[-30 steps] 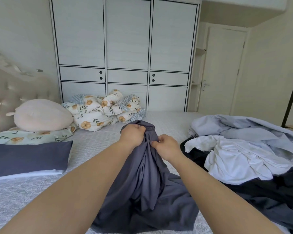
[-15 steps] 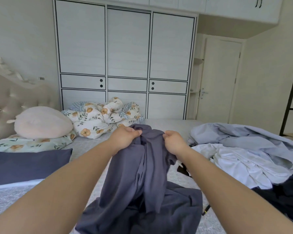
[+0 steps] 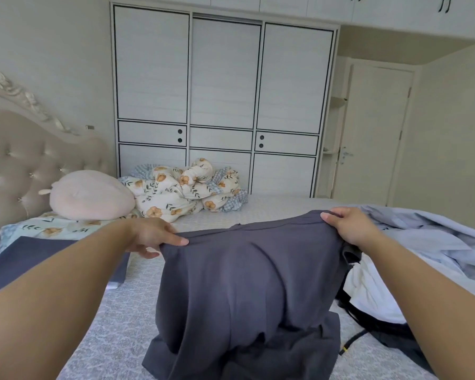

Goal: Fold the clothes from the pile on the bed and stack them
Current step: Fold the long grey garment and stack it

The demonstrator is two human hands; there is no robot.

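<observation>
A dark grey garment (image 3: 242, 292) hangs spread wide in front of me, its lower end bunched on the bed (image 3: 121, 325). My left hand (image 3: 154, 237) pinches its upper left corner. My right hand (image 3: 351, 229) grips the upper right corner. The pile of clothes lies at the right: a light blue piece (image 3: 422, 234), a white piece (image 3: 368, 294) and a black piece (image 3: 390, 335) under them. A folded dark blue item (image 3: 25, 259) lies flat at the left, partly behind my left arm.
A pink round cushion (image 3: 91, 196) and a floral pillow (image 3: 39, 229) sit by the padded headboard (image 3: 25, 160). A crumpled floral quilt (image 3: 187, 190) lies at the bed's far side. Behind it stand a white wardrobe (image 3: 222, 105) and a door (image 3: 373, 133).
My hands have moved apart, stretching the bunched grey garment out flat between them. The view has tilted upward.
</observation>
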